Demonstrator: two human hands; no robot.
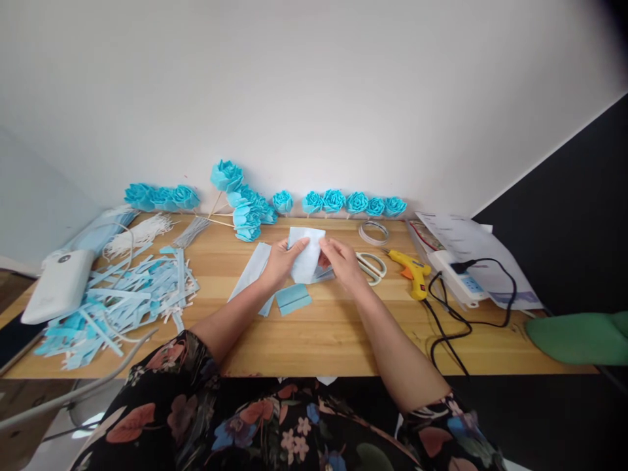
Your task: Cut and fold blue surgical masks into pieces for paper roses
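Observation:
My left hand (279,263) and my right hand (343,261) both pinch a pale white-blue sheet (307,252), holding it up just above the wooden table (333,333). The left thumb and fingers grip its left edge, the right fingers its right edge. Under the hands lie a folded light-blue piece (293,298) and a longer pale sheet (251,275). White-handled scissors (371,266) lie just right of my right hand.
Blue paper flowers (338,203) line the wall. A heap of blue and white strips (118,301) and a white box (59,284) sit left. A yellow glue gun (413,271), power strip (458,278), black cable (446,327), tape roll (373,231) and papers (471,245) lie right.

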